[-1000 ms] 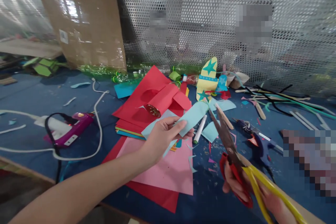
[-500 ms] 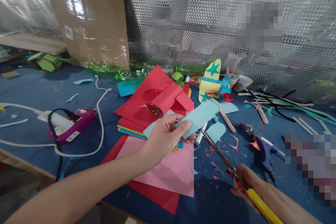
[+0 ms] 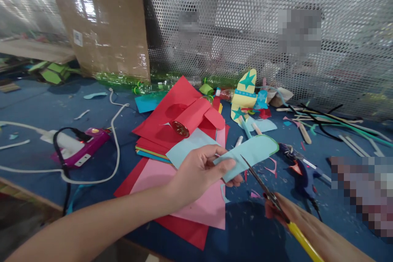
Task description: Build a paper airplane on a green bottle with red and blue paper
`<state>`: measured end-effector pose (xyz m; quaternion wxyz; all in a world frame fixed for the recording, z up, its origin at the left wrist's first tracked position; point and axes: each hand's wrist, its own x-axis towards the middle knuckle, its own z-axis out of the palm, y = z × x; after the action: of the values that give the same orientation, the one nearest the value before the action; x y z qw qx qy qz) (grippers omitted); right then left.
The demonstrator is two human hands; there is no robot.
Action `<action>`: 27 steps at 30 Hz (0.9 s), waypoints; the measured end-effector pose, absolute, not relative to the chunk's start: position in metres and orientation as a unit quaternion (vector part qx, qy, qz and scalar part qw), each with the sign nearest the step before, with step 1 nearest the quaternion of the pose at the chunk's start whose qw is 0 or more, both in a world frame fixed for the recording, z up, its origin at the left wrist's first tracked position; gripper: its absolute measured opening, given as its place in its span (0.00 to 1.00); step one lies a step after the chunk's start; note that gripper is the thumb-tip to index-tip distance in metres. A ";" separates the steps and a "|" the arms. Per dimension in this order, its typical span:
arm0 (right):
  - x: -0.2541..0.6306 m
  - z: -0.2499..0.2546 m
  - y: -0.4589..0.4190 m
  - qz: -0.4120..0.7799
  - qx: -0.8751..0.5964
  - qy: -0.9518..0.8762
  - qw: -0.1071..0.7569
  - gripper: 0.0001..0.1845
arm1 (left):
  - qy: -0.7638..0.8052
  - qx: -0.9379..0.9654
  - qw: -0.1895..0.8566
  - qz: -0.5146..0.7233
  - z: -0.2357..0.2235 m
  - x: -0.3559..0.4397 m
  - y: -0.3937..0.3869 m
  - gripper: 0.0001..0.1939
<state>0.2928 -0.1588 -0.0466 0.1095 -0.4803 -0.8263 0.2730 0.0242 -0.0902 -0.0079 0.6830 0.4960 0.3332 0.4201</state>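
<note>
My left hand (image 3: 201,170) pinches a light blue paper strip with a rounded end (image 3: 250,153), held flat above the table. My right hand (image 3: 302,223) grips scissors (image 3: 270,194) with red and yellow handles. Their blades point up and left and meet the lower edge of the blue strip. Under my left hand lie a pink sheet (image 3: 196,198) and a stack of red paper (image 3: 172,116) with a red paper roll (image 3: 190,118) on top.
A purple glue gun (image 3: 81,147) with white and black cables lies at the left. A dark blue glue gun (image 3: 302,168), a white marker (image 3: 238,141), wooden sticks, a yellow paper plane with teal stars (image 3: 244,94), green bottles and a cardboard sheet (image 3: 101,20) surround the blue table.
My left hand has brought the blue strip down and to the right. The scissors have turned from upright to edge-on and their blades now reach the strip's lower edge.
</note>
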 end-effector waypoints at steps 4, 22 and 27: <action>0.287 -0.047 -0.162 0.275 -0.483 -0.824 0.107 0.40 | 0.325 0.504 0.687 0.411 -0.006 0.026 -0.092 0.10; 0.301 -0.076 -0.165 0.260 -0.445 -0.837 0.182 0.48 | 0.332 0.513 0.687 0.392 -0.006 0.029 -0.097 0.09; 0.286 -0.043 -0.168 0.279 -0.475 -0.818 0.167 0.45 | 0.329 0.513 0.687 0.395 -0.007 0.029 -0.096 0.09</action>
<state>0.2862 -0.1683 -0.0429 0.1665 -0.4745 -0.8182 0.2785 0.0293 -0.0965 -0.0066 0.6874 0.5131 0.3286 0.3952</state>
